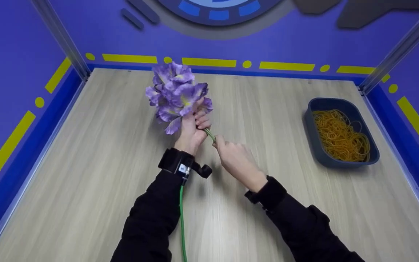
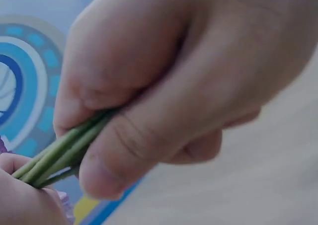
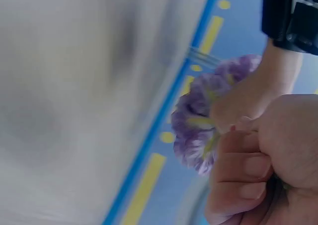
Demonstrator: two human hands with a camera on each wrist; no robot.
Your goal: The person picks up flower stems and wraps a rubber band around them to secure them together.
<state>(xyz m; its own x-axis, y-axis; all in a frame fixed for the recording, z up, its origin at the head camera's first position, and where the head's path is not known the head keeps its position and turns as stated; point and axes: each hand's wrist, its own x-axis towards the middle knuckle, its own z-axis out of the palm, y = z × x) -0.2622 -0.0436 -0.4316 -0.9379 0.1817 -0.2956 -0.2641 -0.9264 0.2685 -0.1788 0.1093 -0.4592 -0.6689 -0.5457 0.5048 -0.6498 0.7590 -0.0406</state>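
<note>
A bunch of purple artificial flowers with yellow-green centres tilts up and left above the table. My left hand grips its green stems just beneath the blooms. Lower on the same stems, my right hand holds them with curled fingers. In the left wrist view, several stems run from the left hand into the right hand. The right wrist view has the right hand close up, its fingers hiding most of the stem ends, with the flowers beyond.
A dark blue-grey tub of yellow-brown rubber bands stands on the wooden table at the right. Blue walls with yellow marks enclose the back and sides. A green cable trails from the left wrist strap.
</note>
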